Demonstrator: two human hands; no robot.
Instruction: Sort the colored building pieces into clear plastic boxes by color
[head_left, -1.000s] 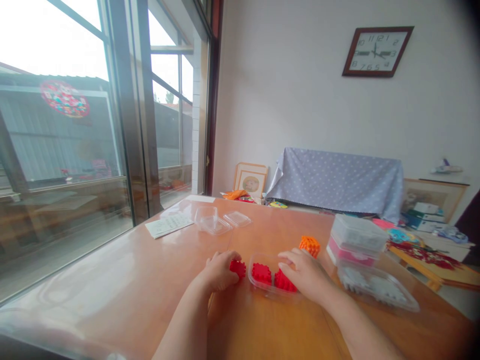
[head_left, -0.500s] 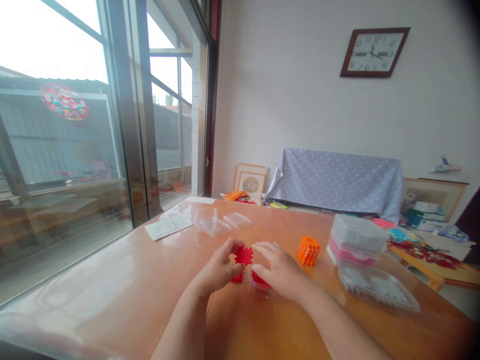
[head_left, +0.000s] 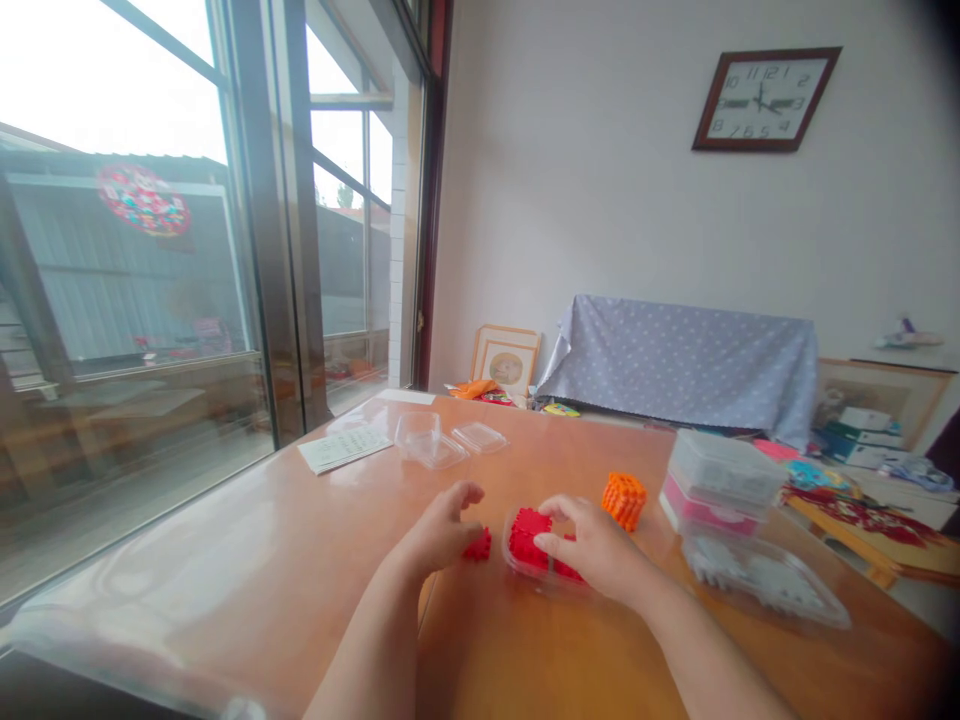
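Note:
My left hand (head_left: 444, 528) is open above the table, with a gap between its thumb and fingers. A small red toothed piece (head_left: 478, 546) lies beside its thumb, partly covered by the hand. To the right is a shallow clear plastic tray (head_left: 517, 568) holding red toothed blocks (head_left: 529, 535). My right hand (head_left: 596, 545) reaches over the tray's right side, thumb and fingers apart. Its fingertips are at the right edge of the nearer block. Whether they touch it is hard to tell. The palm hides part of the tray and more red pieces.
An orange toothed cube (head_left: 623, 501) stands beyond my right hand. Stacked clear and pink boxes (head_left: 716, 485) and a tray of pale pieces (head_left: 765, 580) are at the right. Clear containers (head_left: 431, 440) and a printed sheet (head_left: 345, 449) lie farther back on the table (head_left: 495, 660).
The red toothed piece that was in my left hand is no longer there, and its fingers are now apart. My right hand has shifted right, showing more of the red blocks in the tray.

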